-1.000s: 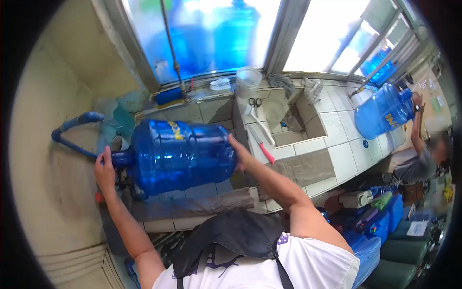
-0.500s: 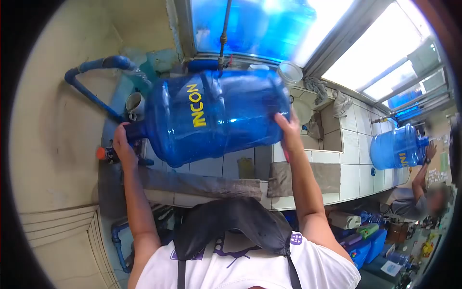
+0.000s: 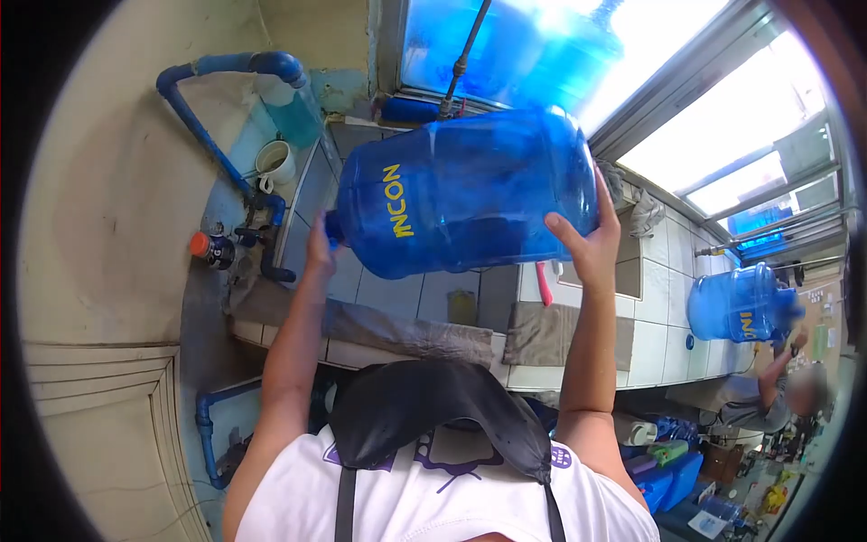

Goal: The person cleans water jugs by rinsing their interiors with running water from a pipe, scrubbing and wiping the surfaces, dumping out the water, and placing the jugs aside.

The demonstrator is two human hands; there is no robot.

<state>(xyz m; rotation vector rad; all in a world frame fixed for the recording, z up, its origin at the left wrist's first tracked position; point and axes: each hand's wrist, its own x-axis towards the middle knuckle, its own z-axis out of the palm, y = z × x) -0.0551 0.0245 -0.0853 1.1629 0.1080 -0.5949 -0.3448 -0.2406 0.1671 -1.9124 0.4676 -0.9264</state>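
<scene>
A large blue water jug (image 3: pixel 470 194) with yellow painted letters lies sideways in the air over the tiled counter, its neck to the left. My left hand (image 3: pixel 322 242) is closed around the neck. At the opposite end my right hand (image 3: pixel 593 242) grips the base, thumb on the near side and fingers over the bottom edge. Below that hand, a pink-handled tool (image 3: pixel 544 284) rests by the sink edge; its head is hidden by the jug.
Left of the jug are a blue pipe (image 3: pixel 203 131), a white mug (image 3: pixel 275 163) and an orange-capped bottle (image 3: pixel 213 249). Grey cloths (image 3: pixel 406 332) drape the counter's front edge. At the far right, a co-worker (image 3: pixel 768 397) reaches toward another blue jug (image 3: pixel 736 303).
Both my hands have carried the jug to the right, away from the mug and pipe. The view has shifted a little. At the right, the co-worker's arm has lowered slightly.
</scene>
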